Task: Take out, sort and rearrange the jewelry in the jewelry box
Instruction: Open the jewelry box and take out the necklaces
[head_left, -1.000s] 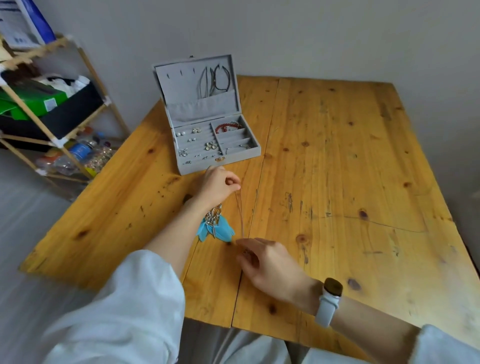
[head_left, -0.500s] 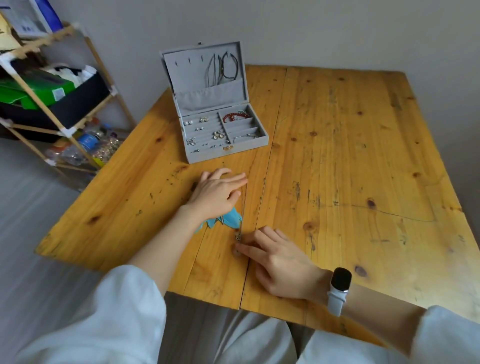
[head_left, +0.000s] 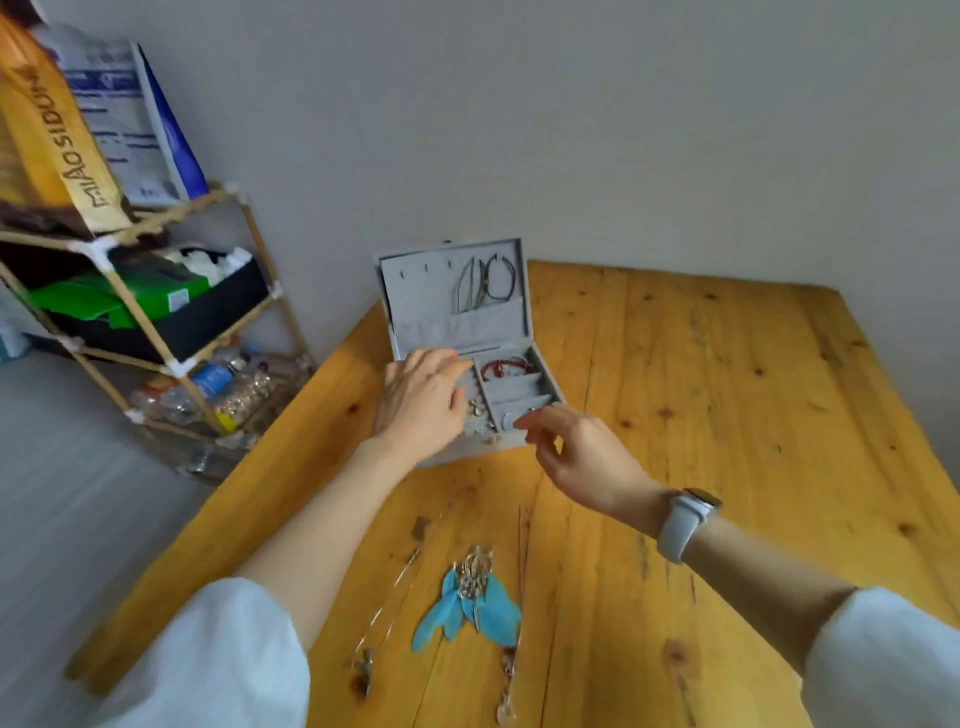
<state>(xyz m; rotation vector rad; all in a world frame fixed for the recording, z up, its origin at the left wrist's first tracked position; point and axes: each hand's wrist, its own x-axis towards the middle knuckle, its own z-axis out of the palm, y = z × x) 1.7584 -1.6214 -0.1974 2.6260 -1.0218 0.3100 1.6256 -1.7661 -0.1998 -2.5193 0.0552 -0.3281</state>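
The grey jewelry box (head_left: 415, 306) stands open at the table's far left, with cords (head_left: 491, 283) hanging in its lid and a red bead bracelet (head_left: 501, 368) in a right compartment. My left hand (head_left: 421, 402) hovers over the box's left compartments, fingers apart, hiding most of the small earrings there. My right hand (head_left: 582, 452) reaches to the box's front right corner, fingers apart and empty. On the table near me lie blue feather earrings (head_left: 470, 605), a thin silver necklace (head_left: 382, 623) and another chain (head_left: 506, 686).
The wooden table (head_left: 727, 415) stretches to the right. A bamboo shelf (head_left: 156, 332) with bags, boxes and bottles stands left of the table against the wall.
Both hands left the jewelry lying on the near table and moved forward to the box. The view tilted up and closer to the box.
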